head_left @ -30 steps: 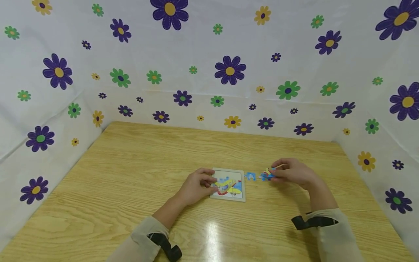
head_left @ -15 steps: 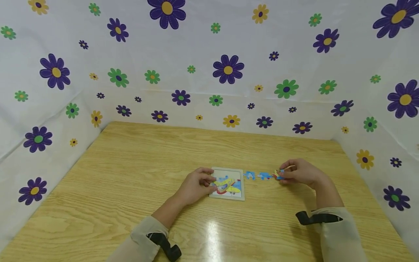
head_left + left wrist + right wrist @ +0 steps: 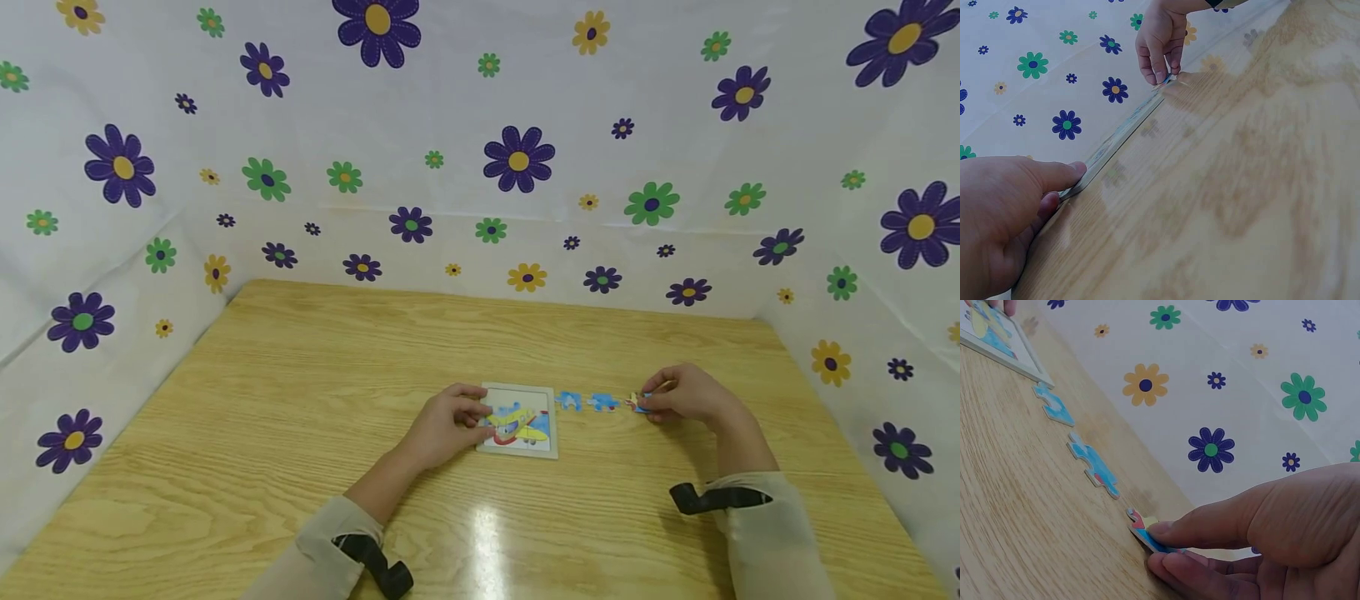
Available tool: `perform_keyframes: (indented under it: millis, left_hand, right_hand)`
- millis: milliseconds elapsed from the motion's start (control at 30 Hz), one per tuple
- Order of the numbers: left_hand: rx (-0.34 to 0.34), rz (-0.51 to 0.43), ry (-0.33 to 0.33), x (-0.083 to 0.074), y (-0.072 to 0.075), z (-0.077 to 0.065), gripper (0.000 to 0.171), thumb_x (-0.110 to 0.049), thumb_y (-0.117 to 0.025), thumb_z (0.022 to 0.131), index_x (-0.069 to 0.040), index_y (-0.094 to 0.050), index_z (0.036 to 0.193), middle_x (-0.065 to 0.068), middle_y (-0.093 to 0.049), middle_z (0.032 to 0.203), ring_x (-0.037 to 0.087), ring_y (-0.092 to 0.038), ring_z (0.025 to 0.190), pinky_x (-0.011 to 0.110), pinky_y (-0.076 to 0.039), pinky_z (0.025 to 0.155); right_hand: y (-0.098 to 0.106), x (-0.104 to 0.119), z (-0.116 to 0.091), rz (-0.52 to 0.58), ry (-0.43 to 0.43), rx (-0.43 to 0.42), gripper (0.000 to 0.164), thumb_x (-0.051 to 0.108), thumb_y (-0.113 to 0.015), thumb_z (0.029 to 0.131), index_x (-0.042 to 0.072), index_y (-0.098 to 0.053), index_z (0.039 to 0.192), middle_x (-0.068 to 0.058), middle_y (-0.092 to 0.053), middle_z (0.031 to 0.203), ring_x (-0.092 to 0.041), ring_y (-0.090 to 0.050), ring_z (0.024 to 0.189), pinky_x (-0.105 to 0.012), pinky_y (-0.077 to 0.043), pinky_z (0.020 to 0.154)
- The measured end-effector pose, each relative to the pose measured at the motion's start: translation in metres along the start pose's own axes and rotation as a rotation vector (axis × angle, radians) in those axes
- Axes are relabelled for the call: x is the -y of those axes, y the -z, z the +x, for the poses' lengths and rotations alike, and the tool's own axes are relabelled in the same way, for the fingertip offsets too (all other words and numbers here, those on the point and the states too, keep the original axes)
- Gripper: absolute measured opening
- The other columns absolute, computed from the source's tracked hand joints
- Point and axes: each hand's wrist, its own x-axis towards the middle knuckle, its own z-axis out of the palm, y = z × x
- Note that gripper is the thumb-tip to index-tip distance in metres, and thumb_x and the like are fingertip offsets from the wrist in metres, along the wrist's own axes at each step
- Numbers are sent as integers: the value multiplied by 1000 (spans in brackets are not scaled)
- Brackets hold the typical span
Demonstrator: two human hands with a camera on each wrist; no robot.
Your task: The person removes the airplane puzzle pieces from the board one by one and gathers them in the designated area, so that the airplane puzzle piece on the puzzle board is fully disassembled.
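My left hand grips the left edge of a square jigsaw tray, its thumb on the rim in the left wrist view. Inside the tray, fitted pieces show part of a yellow plane on blue. At the right, my right hand pinches a jigsaw piece of blue, red and yellow between thumb and fingers, tilted close over the table in the right wrist view. Two more blue jigsaw pieces lie in a row between: one by the tray's corner, the other midway to my right hand.
The wooden table bears the tray and the loose pieces. A white cloth with printed flowers rises along its back and both sides. Dark straps with small cameras circle both sleeved wrists.
The right hand has moved right with its piece, away from the middle loose piece, which now lies uncovered. In the last half second it stays nearly still. The left hand keeps its grip on the tray.
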Motion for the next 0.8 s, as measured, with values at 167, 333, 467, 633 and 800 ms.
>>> perform_keyframes:
  millis: [167,333,467,633,800]
  left_hand:
    - [-3,3,0,1,-1,1,24,-15,-80,86,-6,-76,108,6,-58,137,12,-62,90,19,-53,77]
    - [-11,7,-17,2,0,2,28,-15,-80,86,-3,-75,111,7,-59,135,13,-62,91,21,-54,78]
    - [-7,5,-16,2,-1,2,34,-15,-80,86,-1,-73,116,7,-59,134,14,-61,93,22,-54,80]
    - [-1,2,-2,1,0,1,36,-15,-80,87,0,-72,118,7,-59,136,13,-61,94,21,-55,81]
    - [-2,8,-26,0,1,0,37,-16,-79,87,1,-71,118,10,-58,135,14,-61,94,23,-55,81]
  right_hand:
    - [-1,4,-1,-32,-14,-13,29,5,-70,92,-14,-60,111,-11,-69,88,-12,-67,69,-27,-60,66]
    - [-3,8,-4,-96,-10,-39,24,4,-71,90,-14,-64,104,-10,-71,85,-12,-67,68,-27,-59,65]
    - [-5,10,-6,-110,11,-40,21,2,-71,90,-14,-66,102,-12,-72,87,-12,-67,70,-27,-60,65]
    - [-6,10,-4,-76,20,-26,24,2,-71,90,-14,-65,106,-14,-73,91,-13,-69,72,-28,-60,67]
    - [-8,11,-1,-46,37,-27,31,10,-73,91,-11,-65,112,-14,-74,96,-15,-70,77,-28,-61,71]
